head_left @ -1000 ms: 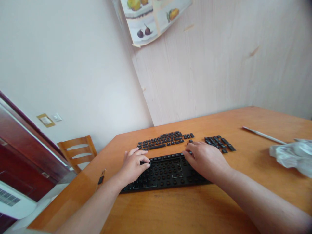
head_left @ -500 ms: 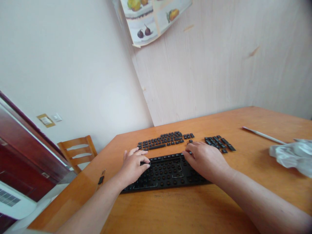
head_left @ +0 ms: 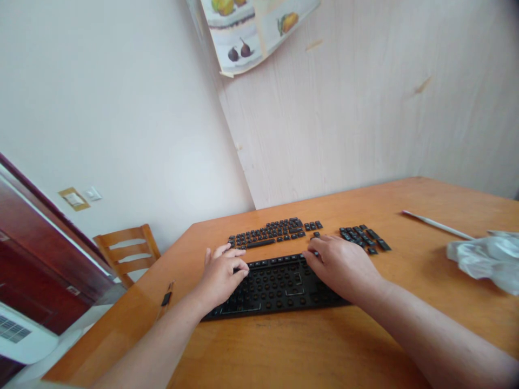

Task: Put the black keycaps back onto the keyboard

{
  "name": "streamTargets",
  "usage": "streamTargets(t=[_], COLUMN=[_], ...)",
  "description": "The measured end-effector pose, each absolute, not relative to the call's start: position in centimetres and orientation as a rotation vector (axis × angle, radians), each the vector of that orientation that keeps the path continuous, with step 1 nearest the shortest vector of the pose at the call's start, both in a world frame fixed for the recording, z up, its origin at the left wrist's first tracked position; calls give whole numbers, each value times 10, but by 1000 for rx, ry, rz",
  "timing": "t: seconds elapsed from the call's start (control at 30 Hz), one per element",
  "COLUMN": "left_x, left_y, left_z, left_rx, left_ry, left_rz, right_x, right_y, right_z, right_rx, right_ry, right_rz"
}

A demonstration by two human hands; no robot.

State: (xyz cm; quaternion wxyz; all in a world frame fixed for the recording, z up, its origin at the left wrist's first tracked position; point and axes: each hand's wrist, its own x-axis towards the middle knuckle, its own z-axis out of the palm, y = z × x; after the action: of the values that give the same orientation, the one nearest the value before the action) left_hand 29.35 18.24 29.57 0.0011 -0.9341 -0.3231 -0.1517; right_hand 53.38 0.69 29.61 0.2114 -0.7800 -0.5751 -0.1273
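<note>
A black keyboard (head_left: 279, 286) lies in front of me, most of its key posts bare and a row of keycaps fitted along its far edge. My left hand (head_left: 223, 274) is over its left end, thumb and index finger pinched together, the other fingers stretched past the far edge. What sits in that pinch is too small to make out. At the right part of the keyboard, my right hand (head_left: 340, 265) bends its fingers over the far edge, thumb on the near side; its fingertips are partly hidden. Loose keycaps (head_left: 267, 231) lie in rows just behind.
More loose keycaps (head_left: 360, 237) form a block beyond my right hand. A pale stick (head_left: 438, 224) and a crumpled plastic bag (head_left: 484, 259) lie at the right. A small black-bodied item (head_left: 166, 298) is near the table's left edge, with a wooden chair (head_left: 127, 251) beyond.
The view has shifted very slightly. Both hands keep their places on the keyboard, and the loose keycaps have not visibly moved.
</note>
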Motion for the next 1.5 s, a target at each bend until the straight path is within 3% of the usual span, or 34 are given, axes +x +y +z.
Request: streamTargets(t=[0.57,1.5], left_x=[286,286], left_y=[180,179], left_z=[293,291], left_rx=[-2922,-2917], left_ry=[-832,-932], left_rz=[-462,-503], right_x=[533,534], right_y=[7,7], right_z=[297,295], right_rx=[-2172,-2174], right_ry=[-1600,-1593], right_rz=[-291,-297])
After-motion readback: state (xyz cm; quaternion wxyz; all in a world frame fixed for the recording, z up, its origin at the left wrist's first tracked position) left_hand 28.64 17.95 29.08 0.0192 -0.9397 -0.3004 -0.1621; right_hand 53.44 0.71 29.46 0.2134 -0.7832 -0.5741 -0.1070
